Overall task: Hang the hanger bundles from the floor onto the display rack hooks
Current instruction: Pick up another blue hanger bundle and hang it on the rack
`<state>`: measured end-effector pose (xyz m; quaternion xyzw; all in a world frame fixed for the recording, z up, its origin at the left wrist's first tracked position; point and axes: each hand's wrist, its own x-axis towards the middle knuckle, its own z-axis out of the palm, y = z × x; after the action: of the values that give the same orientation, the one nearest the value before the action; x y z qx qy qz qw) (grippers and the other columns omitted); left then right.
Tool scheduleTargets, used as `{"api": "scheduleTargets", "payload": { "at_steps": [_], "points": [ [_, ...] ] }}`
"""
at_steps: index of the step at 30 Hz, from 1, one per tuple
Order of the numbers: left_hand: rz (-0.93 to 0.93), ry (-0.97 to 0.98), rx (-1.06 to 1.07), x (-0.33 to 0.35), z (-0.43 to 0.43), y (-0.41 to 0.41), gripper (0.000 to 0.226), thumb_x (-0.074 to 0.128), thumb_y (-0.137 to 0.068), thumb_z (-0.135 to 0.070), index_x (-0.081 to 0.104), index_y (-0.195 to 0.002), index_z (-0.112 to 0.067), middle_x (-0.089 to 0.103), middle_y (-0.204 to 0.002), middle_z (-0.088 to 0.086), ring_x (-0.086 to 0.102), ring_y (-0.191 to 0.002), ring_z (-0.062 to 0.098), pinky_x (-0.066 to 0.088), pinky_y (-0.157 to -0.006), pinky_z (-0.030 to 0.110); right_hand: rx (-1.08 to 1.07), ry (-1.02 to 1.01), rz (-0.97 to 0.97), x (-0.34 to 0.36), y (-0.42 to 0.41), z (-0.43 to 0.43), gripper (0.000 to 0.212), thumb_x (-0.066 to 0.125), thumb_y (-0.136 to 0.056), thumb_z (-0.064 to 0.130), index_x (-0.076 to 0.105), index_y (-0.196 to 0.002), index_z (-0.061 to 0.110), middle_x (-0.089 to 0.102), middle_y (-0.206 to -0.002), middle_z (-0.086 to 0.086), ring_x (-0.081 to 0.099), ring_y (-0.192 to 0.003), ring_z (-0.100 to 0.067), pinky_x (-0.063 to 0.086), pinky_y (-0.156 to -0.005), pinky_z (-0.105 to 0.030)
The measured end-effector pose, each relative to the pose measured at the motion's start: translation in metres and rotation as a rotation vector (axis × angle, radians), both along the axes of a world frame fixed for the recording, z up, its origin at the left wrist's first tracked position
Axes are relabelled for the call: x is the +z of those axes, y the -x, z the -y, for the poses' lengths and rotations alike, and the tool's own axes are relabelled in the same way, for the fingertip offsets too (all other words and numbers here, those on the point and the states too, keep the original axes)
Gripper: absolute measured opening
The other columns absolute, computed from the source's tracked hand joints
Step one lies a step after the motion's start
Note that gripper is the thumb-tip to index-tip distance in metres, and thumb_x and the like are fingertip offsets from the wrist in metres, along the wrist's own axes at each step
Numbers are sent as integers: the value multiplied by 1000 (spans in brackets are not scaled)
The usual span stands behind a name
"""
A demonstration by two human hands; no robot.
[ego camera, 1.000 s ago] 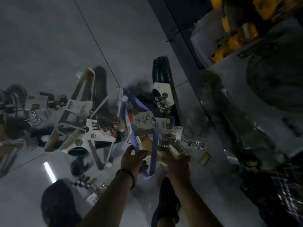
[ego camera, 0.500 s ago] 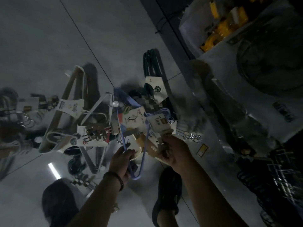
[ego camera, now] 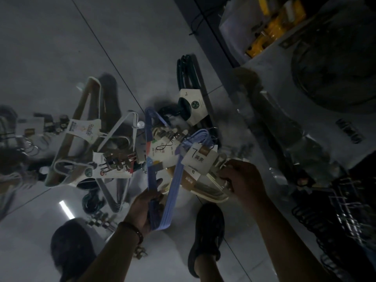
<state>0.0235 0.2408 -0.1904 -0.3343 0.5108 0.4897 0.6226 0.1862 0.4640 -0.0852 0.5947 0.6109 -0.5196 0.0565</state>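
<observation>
Several hanger bundles lie piled on the glossy grey floor. My left hand [ego camera: 145, 206] grips the near corner of a blue hanger bundle [ego camera: 162, 192] that carries a white card. My right hand [ego camera: 242, 180] grips a cream hanger bundle [ego camera: 209, 190] with a white and brown label. A dark green hanger bundle [ego camera: 186, 78] with a white label lies farther back. A beige and white hanger bundle [ego camera: 81, 139] lies to the left. The display rack hooks [ego camera: 333, 210] show as dark wires at the right edge.
My dark shoes [ego camera: 207, 235] stand on the floor just below the pile. Shelving with yellow goods [ego camera: 270, 27] and wrapped items runs along the right. More small packaged items [ego camera: 18, 137] lie at the far left. The scene is dim.
My right hand has closed around the cream bundle and drawn it slightly right. My left hand has slid down along the blue bundle's near corner. The view has shifted closer.
</observation>
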Motion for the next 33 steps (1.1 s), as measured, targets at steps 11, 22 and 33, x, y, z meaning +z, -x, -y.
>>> {"api": "scheduleTargets", "payload": {
  "at_steps": [11, 22, 33],
  "points": [
    [128, -154, 102, 28, -8, -19, 31, 83, -85, -24, 73, -105, -2, 78, -87, 18, 78, -72, 29, 63, -56, 32, 505, -236, 255, 51, 36, 98, 67, 8, -94, 72, 63, -104, 34, 74, -93, 10, 70, -83, -5, 57, -77, -28],
    [-101, -45, -115, 34, -42, -32, 21, 61, -96, -28, 68, -91, -9, 73, -81, 12, 69, -67, 26, 55, -63, 35, 50, -6, 78, 61, -10, 109, 16, 59, -99, 37, 66, -85, 33, 72, -86, -1, 68, -67, -4, 52, -56, -21],
    [-212, 58, -268, 21, -23, -23, 27, 56, -106, -16, 68, -129, -25, 59, -80, 7, 59, -72, 23, 59, -68, 41, -634, -154, 120, -1, -48, 96, 27, 50, -109, 37, 67, -89, 31, 70, -87, -4, 69, -81, -28, 58, -71, -48]
  ]
}}
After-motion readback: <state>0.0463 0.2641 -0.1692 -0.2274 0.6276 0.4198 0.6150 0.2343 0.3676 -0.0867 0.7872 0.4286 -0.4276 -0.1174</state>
